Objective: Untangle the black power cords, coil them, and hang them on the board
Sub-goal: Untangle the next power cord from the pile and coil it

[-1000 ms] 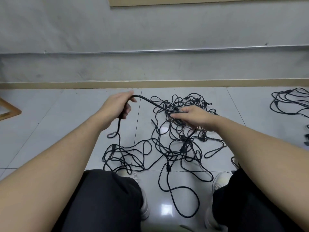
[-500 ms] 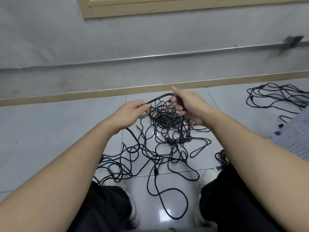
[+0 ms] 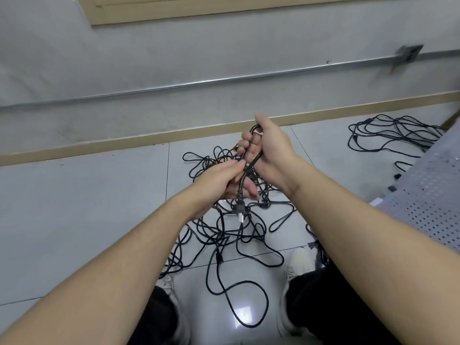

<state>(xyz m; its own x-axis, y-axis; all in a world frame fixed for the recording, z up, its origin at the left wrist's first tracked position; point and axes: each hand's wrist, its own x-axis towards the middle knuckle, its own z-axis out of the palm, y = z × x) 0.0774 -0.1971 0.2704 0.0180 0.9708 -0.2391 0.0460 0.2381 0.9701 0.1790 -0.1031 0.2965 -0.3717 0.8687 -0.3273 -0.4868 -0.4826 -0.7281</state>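
Both hands meet above a tangle of black power cords [image 3: 231,220] that sprawls in loose loops over glossy pale grey floor tiles [image 3: 87,207]. The right hand [image 3: 271,150] is raised, its fingers curled round a doubled bend of one smooth, round black cord [image 3: 250,165]; the bend arches over the top of the fingers and its two strands run down across the palm. Just below and to the left, the left hand [image 3: 224,180] grips the same strands, thumb and fingers closed on them. From under the left hand the cord's moulded black plug [image 3: 240,207] hangs free, with a short pale tip at its lower end. The rest of the cord drops into the tangle, which lies between the person's white shoes [image 3: 298,265] and reaches towards the far wall.

A second heap of thin black cords [image 3: 393,135] lies well apart at the far right, beside a pale perforated metal board [image 3: 428,200] dotted with small round holes, which enters at the right edge. A tan skirting strip [image 3: 99,143] runs along the foot of the rough grey wall [image 3: 174,58], and a thin metal conduit [image 3: 199,83] crosses it higher up.
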